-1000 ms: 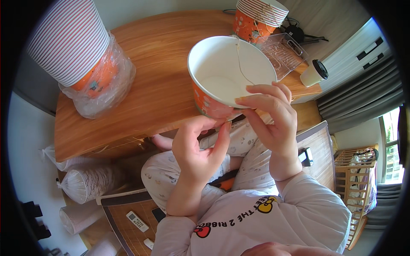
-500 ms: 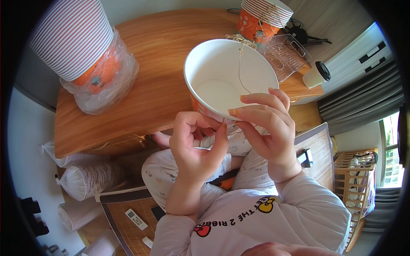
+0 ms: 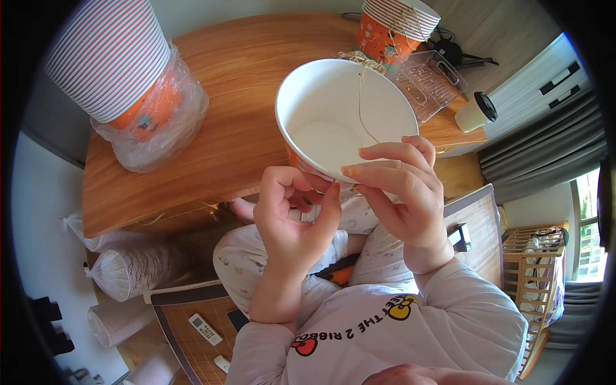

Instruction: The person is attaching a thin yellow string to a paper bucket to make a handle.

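Note:
A large white-lined paper bucket (image 3: 301, 115) with an orange printed outside is tilted toward me at the table's near edge. My right hand (image 3: 404, 192) grips its near right rim, fingers inside and thumb outside. My left hand (image 3: 292, 215) is closed in a pinch just outside the near rim, its fingertips close to the right thumb. Whatever lies between those fingertips is too small to make out. A thin beige string (image 3: 360, 106) passes through the far wall and hangs down inside the bucket toward my right fingers. A bundle of such string (image 3: 362, 61) lies behind the far rim.
On the wooden table (image 3: 237, 83) stand a tall bucket stack (image 3: 109, 61) in plastic wrap at left and a shorter stack (image 3: 391, 38) draped with string at back right. Nearby are a clear plastic tray (image 3: 427, 83) and a lidded cup (image 3: 475, 112). Bagged stacks (image 3: 131, 273) lie lower left.
The bucket and both hands have shifted very slightly. My left fingertips have moved a little closer to the rim; the grip of the right hand looks the same.

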`<state>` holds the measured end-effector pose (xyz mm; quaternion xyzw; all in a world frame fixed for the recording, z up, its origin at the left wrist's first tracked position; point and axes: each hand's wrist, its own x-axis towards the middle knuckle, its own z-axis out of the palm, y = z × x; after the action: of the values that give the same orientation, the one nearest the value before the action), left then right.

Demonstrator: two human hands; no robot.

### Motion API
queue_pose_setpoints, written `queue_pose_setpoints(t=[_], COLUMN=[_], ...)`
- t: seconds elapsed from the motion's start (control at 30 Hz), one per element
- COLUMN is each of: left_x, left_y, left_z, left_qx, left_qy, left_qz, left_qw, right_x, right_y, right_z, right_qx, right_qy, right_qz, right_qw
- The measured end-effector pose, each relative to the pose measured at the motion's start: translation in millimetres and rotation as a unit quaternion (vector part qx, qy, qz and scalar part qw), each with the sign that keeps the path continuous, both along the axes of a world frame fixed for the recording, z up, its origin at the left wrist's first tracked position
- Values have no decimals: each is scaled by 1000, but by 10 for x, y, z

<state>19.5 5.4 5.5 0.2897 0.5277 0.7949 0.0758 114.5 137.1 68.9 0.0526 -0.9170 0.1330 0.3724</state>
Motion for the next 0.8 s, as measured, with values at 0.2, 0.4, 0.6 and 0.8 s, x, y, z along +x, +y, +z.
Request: queue_pose_setpoints(t=[0.2,0.4,0.6,0.8], left_x=[16,13,15,12], left_y=[-1,31,45,28], left_z=[25,26,-2,14], left_qx=[13,33,24,9], left_qy=[-33,-36,-30,-27], left_qz=[-4,-10,-3,-2], left_qw=[999,999,999,1000], right_x=[10,33,-14,-62], right_y=[11,9,-20,-128], right_z=[41,168,193,276], right_qx=[-3,-23,-6,-10], right_qy=[-21,-28,-38,-98], right_qz=[14,0,36,34], right_qw=[1000,999,999,995])
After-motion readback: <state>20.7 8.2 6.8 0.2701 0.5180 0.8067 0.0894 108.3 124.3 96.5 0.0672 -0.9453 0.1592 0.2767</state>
